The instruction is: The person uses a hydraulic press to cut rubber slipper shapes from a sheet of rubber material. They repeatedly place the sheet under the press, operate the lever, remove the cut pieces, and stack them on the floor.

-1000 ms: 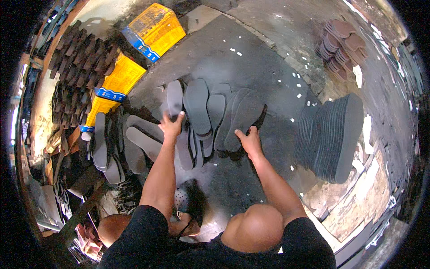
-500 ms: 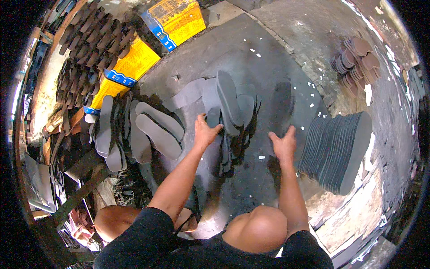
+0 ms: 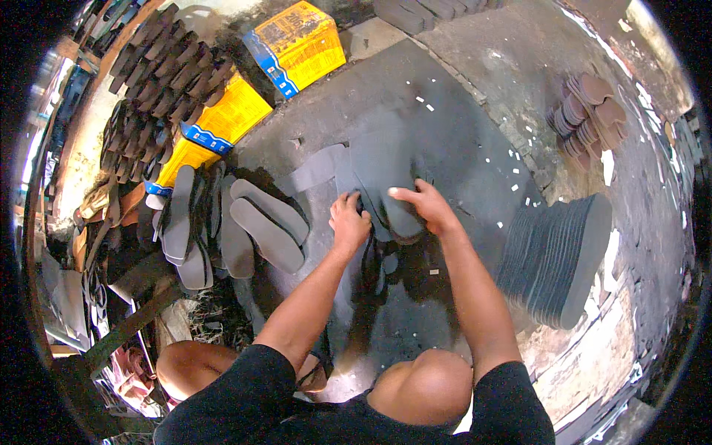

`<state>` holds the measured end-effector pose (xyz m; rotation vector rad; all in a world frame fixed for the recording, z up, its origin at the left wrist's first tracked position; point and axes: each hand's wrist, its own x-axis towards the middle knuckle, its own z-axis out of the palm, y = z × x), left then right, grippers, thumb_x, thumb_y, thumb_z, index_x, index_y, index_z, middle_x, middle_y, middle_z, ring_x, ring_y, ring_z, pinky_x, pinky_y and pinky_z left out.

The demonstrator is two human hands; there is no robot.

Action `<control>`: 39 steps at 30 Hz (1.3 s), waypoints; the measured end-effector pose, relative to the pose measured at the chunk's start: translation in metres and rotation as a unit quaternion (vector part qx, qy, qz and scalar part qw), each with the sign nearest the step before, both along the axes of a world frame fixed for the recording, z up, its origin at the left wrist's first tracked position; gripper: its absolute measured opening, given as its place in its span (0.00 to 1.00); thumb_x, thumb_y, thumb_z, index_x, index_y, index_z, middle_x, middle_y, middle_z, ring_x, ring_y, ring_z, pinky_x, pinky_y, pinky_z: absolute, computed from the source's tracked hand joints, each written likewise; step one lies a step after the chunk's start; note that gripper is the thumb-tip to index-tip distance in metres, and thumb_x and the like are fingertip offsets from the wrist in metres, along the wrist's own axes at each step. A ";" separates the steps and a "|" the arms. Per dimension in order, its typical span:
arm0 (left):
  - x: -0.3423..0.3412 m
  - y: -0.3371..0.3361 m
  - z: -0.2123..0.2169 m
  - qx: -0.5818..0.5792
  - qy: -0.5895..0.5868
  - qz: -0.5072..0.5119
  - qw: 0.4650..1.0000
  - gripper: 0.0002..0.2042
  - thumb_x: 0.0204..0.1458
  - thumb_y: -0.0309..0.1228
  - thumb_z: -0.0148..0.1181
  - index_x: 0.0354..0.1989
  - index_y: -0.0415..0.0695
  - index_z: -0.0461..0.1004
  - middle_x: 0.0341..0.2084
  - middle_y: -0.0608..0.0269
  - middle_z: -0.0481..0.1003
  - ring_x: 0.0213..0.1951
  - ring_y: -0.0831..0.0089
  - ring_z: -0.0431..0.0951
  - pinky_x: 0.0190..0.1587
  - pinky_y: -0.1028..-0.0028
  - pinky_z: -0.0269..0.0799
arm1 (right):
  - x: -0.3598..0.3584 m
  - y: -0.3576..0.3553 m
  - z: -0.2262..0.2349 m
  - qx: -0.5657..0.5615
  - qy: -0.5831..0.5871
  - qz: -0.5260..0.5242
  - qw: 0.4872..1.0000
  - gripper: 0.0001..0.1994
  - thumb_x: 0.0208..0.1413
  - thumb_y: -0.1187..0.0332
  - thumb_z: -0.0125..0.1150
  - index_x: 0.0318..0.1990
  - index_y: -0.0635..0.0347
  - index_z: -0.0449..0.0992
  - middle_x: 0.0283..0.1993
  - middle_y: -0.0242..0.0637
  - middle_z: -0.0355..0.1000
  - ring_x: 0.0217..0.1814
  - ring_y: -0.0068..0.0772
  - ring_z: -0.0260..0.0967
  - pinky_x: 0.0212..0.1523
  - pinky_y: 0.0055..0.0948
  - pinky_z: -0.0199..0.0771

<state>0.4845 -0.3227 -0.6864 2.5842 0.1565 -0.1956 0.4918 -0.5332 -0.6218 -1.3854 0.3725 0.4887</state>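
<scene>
Blurred grey shoe soles (image 3: 386,167) overlap in the middle of the dark floor sheet. My left hand (image 3: 350,224) is at their near left edge, its fingers curled closed on a sole. From the right, my right hand (image 3: 432,208) grips the near end of a sole, the thumb lying across its top and the other fingers partly hidden. A lighter grey sole (image 3: 319,167) lies flat just beyond my left hand. To the left, a pair of grey soles (image 3: 268,226) rests beside a loose heap of soles (image 3: 179,222).
On the right stands a tight row of dark soles (image 3: 556,259). Brown soles (image 3: 593,111) are piled at the far right. Yellow and blue boxes (image 3: 297,48) and stacked dark soles (image 3: 167,74) stand at the far left. Small white scraps dot the floor sheet (image 3: 475,170).
My right hand has moved left from the bare sheet onto the soles. The middle sole, which stood tilted, is now lower and blurred. My left hand has curled in more.
</scene>
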 end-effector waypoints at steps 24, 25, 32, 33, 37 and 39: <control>-0.029 0.057 0.048 -0.512 0.099 0.092 0.848 0.26 0.54 0.18 0.55 0.65 0.38 0.70 0.55 0.57 0.78 0.52 0.66 0.79 0.54 0.68 0.75 | -0.109 -0.018 0.010 -0.015 -0.053 -0.155 0.986 0.44 0.49 0.59 0.79 0.68 0.68 0.59 0.62 0.51 0.72 0.60 0.49 0.73 0.59 0.42 0.75; -0.044 0.036 0.065 -0.534 0.147 0.106 0.825 0.26 0.55 0.19 0.56 0.65 0.38 0.70 0.56 0.57 0.77 0.53 0.65 0.79 0.55 0.66 0.74 | -0.112 -0.010 0.012 0.061 -0.061 -0.154 0.984 0.43 0.49 0.61 0.79 0.68 0.68 0.59 0.61 0.50 0.73 0.58 0.48 0.74 0.58 0.42 0.76; -0.096 0.006 0.039 -0.234 0.027 -0.023 0.971 0.25 0.57 0.30 0.65 0.64 0.38 0.71 0.56 0.53 0.76 0.57 0.57 0.75 0.63 0.64 0.68 | -0.147 0.002 0.044 -0.237 -0.187 -0.159 0.940 0.38 0.52 0.65 0.76 0.66 0.66 0.59 0.59 0.48 0.71 0.60 0.42 0.71 0.60 0.38 0.73; -0.102 0.038 0.004 -0.196 -0.033 0.029 0.980 0.39 0.51 0.37 0.73 0.70 0.39 0.63 0.59 0.44 0.73 0.60 0.49 0.73 0.68 0.60 0.63 | -0.158 0.004 0.036 -0.187 -0.207 -0.181 0.943 0.40 0.51 0.65 0.77 0.67 0.65 0.58 0.59 0.48 0.72 0.60 0.42 0.71 0.61 0.38 0.73; -0.125 0.047 -0.016 -0.027 0.091 0.004 0.995 0.64 0.32 0.43 0.85 0.77 0.37 0.46 0.68 0.36 0.63 0.69 0.42 0.64 0.72 0.56 0.60 | -0.204 -0.031 -0.036 -0.325 -0.298 -0.112 0.890 0.41 0.50 0.65 0.80 0.66 0.64 0.58 0.60 0.51 0.73 0.63 0.45 0.71 0.65 0.42 0.70; -0.119 0.041 -0.024 -0.091 0.077 0.003 0.993 0.62 0.34 0.45 0.84 0.75 0.35 0.48 0.68 0.37 0.64 0.68 0.42 0.65 0.71 0.57 0.60 | -0.216 -0.050 -0.076 -0.364 -0.262 -0.131 0.884 0.44 0.45 0.56 0.82 0.67 0.65 0.64 0.67 0.50 0.67 0.70 0.54 0.64 0.69 0.49 0.64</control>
